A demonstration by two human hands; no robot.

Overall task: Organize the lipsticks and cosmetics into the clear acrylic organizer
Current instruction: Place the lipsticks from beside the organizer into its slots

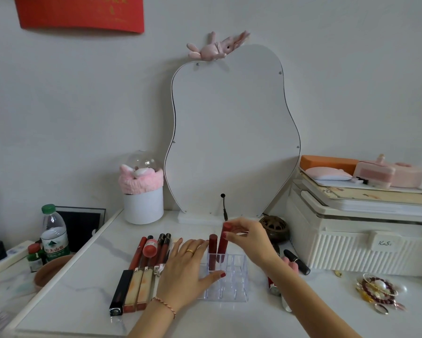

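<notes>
The clear acrylic organizer (232, 286) stands on the white marble tabletop in front of me. A dark red lipstick tube (212, 252) stands upright in a back slot. My right hand (250, 237) pinches the top of a second dark red tube (223, 242), which leans in the neighbouring back slot. My left hand (188, 267) lies with straight fingers against the organizer's left side, thumb on its edge. Several lip glosses and lipsticks (141, 272) lie in a row left of that hand. A black lipstick (296, 261) and another tube (273, 287) lie right of the organizer.
A wavy mirror (232, 132) leans on the wall behind. A white pot with a pink headband (143, 196) sits at back left, a water bottle (54, 232) further left. A ribbed white box (361, 242) and bracelets (378, 291) are on the right; a dark round burner (274, 228) stands behind my right hand.
</notes>
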